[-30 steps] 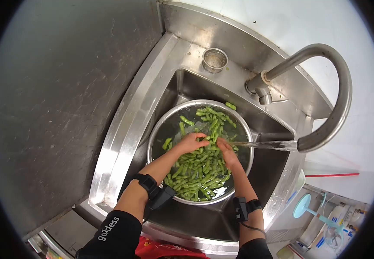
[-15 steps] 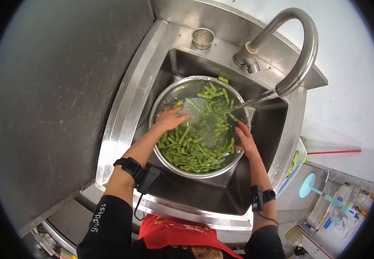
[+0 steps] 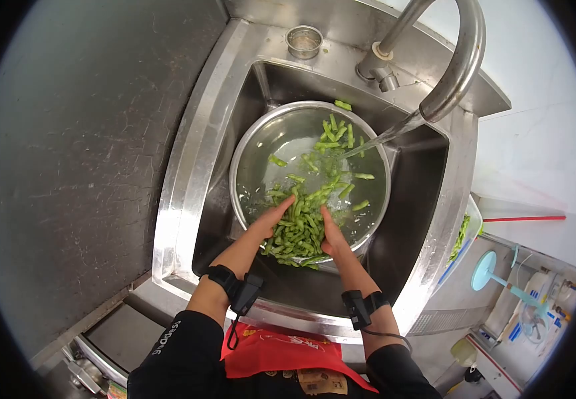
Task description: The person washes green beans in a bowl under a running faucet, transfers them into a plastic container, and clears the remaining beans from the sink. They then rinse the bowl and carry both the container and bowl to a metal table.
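Observation:
A large round steel basin [image 3: 236, 157] of water stands in the sink with green edamame pods [image 3: 299, 229] in it. At its near side the pods form a thick heap, some lying over the rim. My left hand [image 3: 275, 218] cups this heap from the left, thumb along its top. From the right, my right hand [image 3: 331, 234] presses against the same heap, palm turned inward. The fingers of both hands are partly hidden among the pods. Loose pods [image 3: 338, 133] float toward the far side, where water from the curved faucet [image 3: 457, 86] pours in.
The steel sink [image 3: 428, 199] surrounds the basin. One stray pod [image 3: 342, 105] lies just outside the far rim. A sink strainer [image 3: 304, 42] sits on the back ledge. A plastic tub of greens [image 3: 459, 238] stands right of the sink, near a light-blue handled tool [image 3: 484, 269].
Both hands have come together toward the near rim. The pods, spread through the water before, are now heaped between them. The view has shifted slightly.

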Available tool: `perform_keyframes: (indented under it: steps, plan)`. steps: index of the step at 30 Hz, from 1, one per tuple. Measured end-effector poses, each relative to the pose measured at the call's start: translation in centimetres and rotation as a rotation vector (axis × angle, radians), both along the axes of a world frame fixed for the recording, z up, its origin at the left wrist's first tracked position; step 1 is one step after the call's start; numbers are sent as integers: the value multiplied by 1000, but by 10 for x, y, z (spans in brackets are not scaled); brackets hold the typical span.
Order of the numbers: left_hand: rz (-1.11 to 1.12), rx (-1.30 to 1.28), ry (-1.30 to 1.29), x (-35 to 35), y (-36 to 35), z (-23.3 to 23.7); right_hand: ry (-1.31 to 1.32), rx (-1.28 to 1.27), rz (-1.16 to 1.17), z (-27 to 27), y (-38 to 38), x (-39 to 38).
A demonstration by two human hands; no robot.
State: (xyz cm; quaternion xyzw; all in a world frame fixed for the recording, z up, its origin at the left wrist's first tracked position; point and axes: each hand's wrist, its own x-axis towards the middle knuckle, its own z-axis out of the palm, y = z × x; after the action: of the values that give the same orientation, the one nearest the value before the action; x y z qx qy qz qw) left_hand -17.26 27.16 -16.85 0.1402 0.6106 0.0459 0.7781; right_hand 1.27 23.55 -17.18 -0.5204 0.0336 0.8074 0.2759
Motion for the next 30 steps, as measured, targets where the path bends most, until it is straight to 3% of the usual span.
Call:
perform_keyframes:
  steps: [3,8,13,15,18,21,23,24,30]
  plan:
    - [150,46,-37,13,-5,0,-178,51,-28,-7,0,-8]
    - [348,252,134,37,-2,69,-304,236,-194,41,13,-22]
    - [518,495,-37,47,4,135,-308,504,-297,111,26,-22]
    - [539,540,-59,53,6,171,-349,593,-277,131,29,-21]
    - [526,612,-52,63,-5,182,-398,593,-225,137,19,-8]
    - [459,318,20,64,-34,119,-367,409,-159,102,-14,3]
    - [441,326,57,79,-56,99,-345,321,-127,83,-33,19]
    - [425,364,45,88,-61,103,-327,321,-136,101,-34,33]
    - [365,553,-127,191,-33,207,-257,564,-339,179,-17,127]
